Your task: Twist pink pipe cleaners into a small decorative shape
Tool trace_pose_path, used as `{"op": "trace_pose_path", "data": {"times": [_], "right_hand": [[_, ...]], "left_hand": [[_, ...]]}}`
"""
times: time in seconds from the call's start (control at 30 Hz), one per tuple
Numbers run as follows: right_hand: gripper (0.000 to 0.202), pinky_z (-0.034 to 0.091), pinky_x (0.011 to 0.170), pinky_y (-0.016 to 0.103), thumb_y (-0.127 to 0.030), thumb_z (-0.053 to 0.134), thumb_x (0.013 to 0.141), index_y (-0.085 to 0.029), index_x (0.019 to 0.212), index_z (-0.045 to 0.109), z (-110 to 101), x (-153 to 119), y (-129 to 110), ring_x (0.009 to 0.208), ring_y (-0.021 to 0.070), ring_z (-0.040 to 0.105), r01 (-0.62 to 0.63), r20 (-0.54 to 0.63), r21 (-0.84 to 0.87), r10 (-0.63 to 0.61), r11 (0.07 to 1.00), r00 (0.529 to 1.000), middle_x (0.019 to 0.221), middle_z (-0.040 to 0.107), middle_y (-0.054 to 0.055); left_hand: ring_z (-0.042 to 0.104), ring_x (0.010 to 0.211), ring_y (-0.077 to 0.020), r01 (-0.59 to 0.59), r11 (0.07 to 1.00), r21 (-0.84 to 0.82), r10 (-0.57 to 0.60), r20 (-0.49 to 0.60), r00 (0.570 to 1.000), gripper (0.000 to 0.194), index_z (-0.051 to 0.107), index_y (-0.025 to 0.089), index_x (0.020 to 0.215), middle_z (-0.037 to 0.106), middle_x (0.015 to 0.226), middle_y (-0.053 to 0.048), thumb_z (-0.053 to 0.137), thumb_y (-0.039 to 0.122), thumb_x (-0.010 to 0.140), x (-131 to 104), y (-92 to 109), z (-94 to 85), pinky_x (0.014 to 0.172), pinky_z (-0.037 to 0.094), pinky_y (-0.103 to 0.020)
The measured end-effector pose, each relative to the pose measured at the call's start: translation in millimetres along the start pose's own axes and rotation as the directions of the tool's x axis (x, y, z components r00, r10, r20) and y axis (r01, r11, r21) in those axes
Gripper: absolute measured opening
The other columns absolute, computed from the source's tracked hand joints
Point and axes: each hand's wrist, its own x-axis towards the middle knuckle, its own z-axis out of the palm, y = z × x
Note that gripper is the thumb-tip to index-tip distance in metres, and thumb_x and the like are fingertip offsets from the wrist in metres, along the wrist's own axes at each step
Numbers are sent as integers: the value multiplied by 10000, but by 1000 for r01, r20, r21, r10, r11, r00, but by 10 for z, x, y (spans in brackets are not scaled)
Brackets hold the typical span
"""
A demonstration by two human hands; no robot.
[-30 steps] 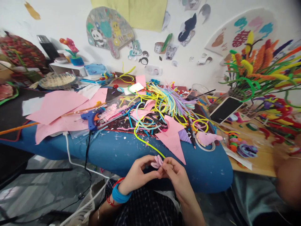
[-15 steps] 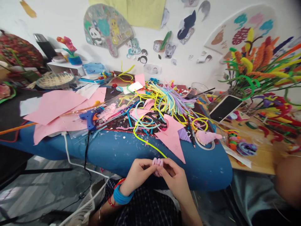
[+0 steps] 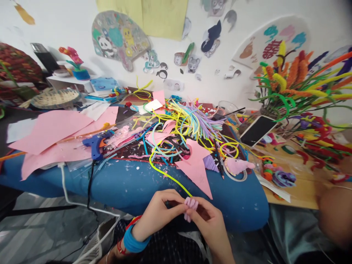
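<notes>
A small coiled pink-lilac piece is pinched between my two hands, just off the table's front edge. My left hand, with blue and red bands at its wrist, grips the piece from the left with thumb and fingers. From the right, my right hand closes its thumb and fingers on the same piece. A yellow-green stem runs down from the pile and its end reaches my fingertips; whether it joins the piece is hidden. Pink felt with a pointed corner lies just beyond my right hand.
A blue glue gun lies left on pink sheets. Pastel stems are heaped mid-table. Rightward are a tape roll, a phone and colourful stems in a vase. Another person's arm is at the right edge.
The view has shifted, so most table items appear further left. Both hands sit slightly lower in the picture, and the pink-lilac piece looks turned between my fingers.
</notes>
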Motion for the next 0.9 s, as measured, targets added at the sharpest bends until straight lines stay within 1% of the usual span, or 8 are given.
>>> {"op": "trace_pose_path", "data": {"times": [0.1,0.2,0.3,0.43,0.5,0.6,0.73,0.9], "right_hand": [[101,472,558,204,-261,668,755,-171,730,631,-90,17,23,547,111,566,-3,-34,52,5,999,999,600,607,-18],[129,463,562,200,-268,657,766,-174,693,608,-168,34,58,541,108,560,1,-157,55,7,998,988,582,597,-22],[134,470,550,201,-288,637,782,-176,713,612,-216,66,94,531,108,562,17,-288,52,-1,999,958,615,621,-9],[123,491,519,207,-281,645,770,-180,714,602,-292,143,140,509,101,575,34,-320,48,-17,998,947,787,682,32],[119,493,504,202,-256,672,741,-182,693,592,-336,180,156,502,108,583,40,-285,38,-28,998,958,723,674,19],[121,481,489,186,-250,689,717,-185,678,595,-387,216,155,487,110,573,22,-335,25,-13,999,942,583,619,-15],[143,462,486,168,-291,695,708,-187,679,601,-464,240,129,483,101,549,-66,-460,19,67,998,885,546,595,-25],[170,503,498,201,-340,669,740,-193,737,583,-617,277,138,490,137,600,-124,-333,22,124,992,935,555,633,-4]], "left_hand": [[585,691,-151,52,991,-122,-50,25,998,191,683,120,732,664,722,-59,628,293,793,103,19,87,676,447,-257],[590,646,-145,102,958,-268,-96,36,995,219,637,121,710,650,668,-45,591,305,819,223,16,167,663,461,-265],[592,621,-147,120,952,-282,-130,-18,991,217,627,131,715,644,644,-37,588,318,818,327,1,231,628,465,-264],[566,654,-148,43,995,91,-33,-113,993,223,668,158,675,639,685,-42,571,283,833,399,18,310,627,438,-271],[542,742,-166,-56,930,363,136,-197,971,195,683,180,678,624,736,-44,574,232,831,423,32,345,689,420,-296],[506,765,-168,-124,832,541,261,-185,948,158,677,188,704,603,752,-41,577,193,827,482,27,384,684,403,-294],[506,765,-166,-116,831,543,183,-70,981,192,651,181,687,594,762,-42,555,222,848,585,-16,414,675,407,-281],[565,760,-166,-3,889,458,-7,21,1000,126,657,220,893,653,815,-28,538,217,853,630,-27,413,680,429,-261]]}}
